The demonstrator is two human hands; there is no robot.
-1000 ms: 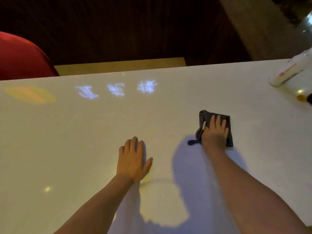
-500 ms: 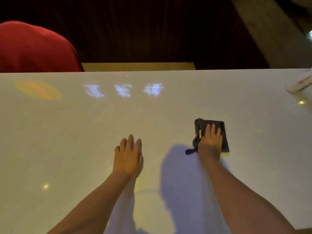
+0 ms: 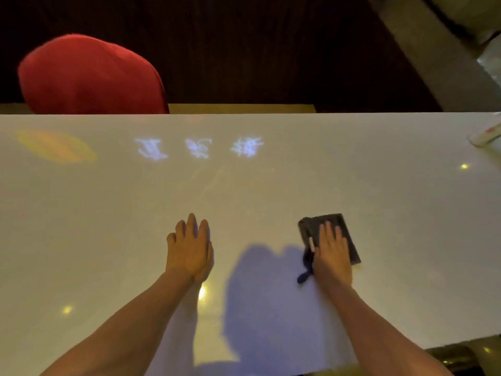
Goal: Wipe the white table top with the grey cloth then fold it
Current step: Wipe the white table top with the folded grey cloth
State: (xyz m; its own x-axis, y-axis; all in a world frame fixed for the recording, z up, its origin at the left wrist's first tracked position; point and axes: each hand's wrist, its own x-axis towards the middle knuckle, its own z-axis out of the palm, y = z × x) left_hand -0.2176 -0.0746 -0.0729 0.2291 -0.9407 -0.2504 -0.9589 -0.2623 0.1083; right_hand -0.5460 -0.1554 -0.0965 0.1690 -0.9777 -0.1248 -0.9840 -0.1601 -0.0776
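The white table top (image 3: 108,226) fills most of the view. A folded grey cloth (image 3: 344,234) lies flat on it, right of centre. My right hand (image 3: 330,253) presses palm-down on the cloth, fingers together and stretched over it; a loose corner of cloth sticks out beside my wrist. My left hand (image 3: 189,245) rests flat on the bare table to the left, fingers slightly apart, holding nothing. About a hand's width of table separates the two hands.
A red chair back (image 3: 89,77) stands behind the table's far edge at the left. A white bottle (image 3: 485,135) lies at the far right edge. Projected light glyphs (image 3: 198,147) and an orange patch (image 3: 54,145) show on the far part of the table.
My right hand has drawn the cloth back toward me and slightly left across the table. My left hand has stayed flat, with the thumb tucked in. The view has tilted, showing more of the chair.
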